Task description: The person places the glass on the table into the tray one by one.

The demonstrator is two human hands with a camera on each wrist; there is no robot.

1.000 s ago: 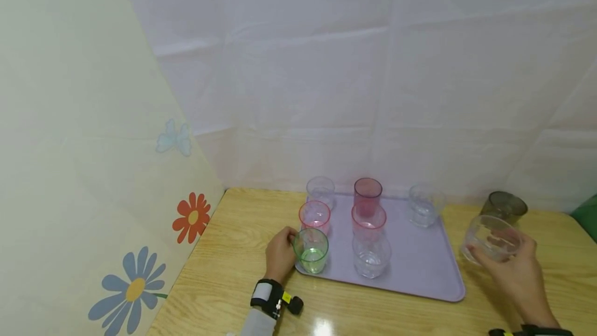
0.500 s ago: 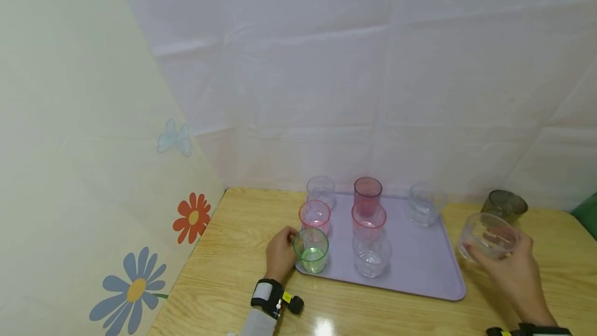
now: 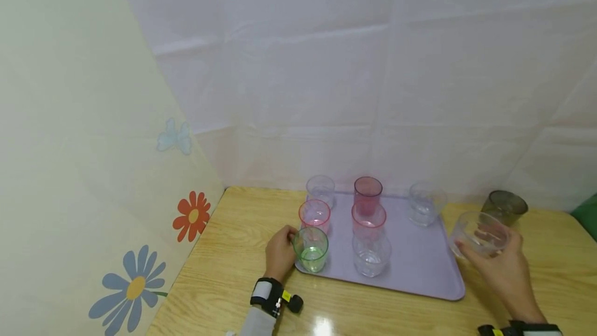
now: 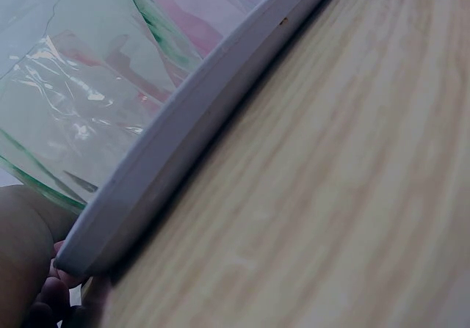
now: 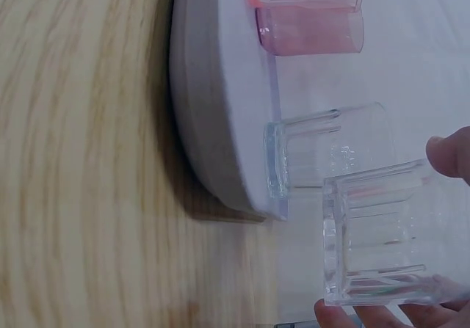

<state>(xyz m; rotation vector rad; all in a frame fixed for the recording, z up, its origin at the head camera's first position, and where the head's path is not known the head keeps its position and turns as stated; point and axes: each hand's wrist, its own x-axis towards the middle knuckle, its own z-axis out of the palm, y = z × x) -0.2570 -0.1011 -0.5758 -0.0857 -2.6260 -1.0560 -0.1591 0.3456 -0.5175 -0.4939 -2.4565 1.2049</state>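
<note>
My right hand (image 3: 501, 268) holds a clear glass (image 5: 389, 236) upright between thumb and fingers, raised just beyond the tray's right edge. At the front left corner of the lilac tray (image 3: 415, 268), my left hand (image 3: 280, 254) grips the rim; in the left wrist view its fingertips (image 4: 66, 277) curl round the corner. A green glass (image 3: 311, 253) stands on the tray right beside that hand. Behind it is a pink-rimmed glass (image 3: 314, 217), with a clear glass (image 3: 321, 191) at the back. The middle row has a clear glass (image 3: 370, 258), another pink-rimmed glass (image 3: 368, 222) and a dark red tumbler (image 3: 368, 191).
One more clear glass (image 3: 423, 209) stands at the tray's back right. Off the tray, a dark smoky tumbler (image 3: 506, 207) sits on the wooden table (image 3: 224, 253), behind my right hand. A white sheet (image 3: 298, 77) hangs along the back, and a green object (image 3: 586, 217) shows at the far right.
My right hand has moved a little to the left with the clear glass, closer to the tray's edge. The left hand and the glasses on the tray have stayed put.
</note>
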